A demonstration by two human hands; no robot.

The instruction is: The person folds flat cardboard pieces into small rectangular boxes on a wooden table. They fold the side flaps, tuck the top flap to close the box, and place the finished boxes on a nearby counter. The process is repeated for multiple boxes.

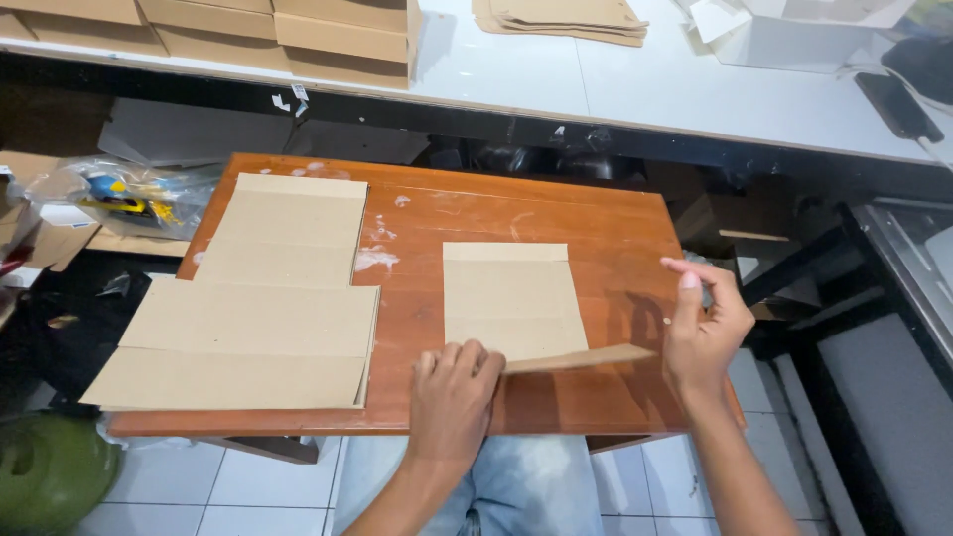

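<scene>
While the left hand [454, 385] presses the brown cardboard sheet [511, 301] flat, the right hand [703, 333] hovers spread.

A stack of flat brown cardboard blanks [260, 298] lies on the left part of the wooden table [556, 213], overhanging its left edge. Behind it runs a white counter [695, 89] carrying brown cardboard boxes [298, 35], a pile of folded cardboard sheets [566, 20] and a dark phone [898, 104]. A clear plastic bag [124, 194] lies at far left, and a green round object [45, 471] sits on the tiled floor [258, 481].
</scene>
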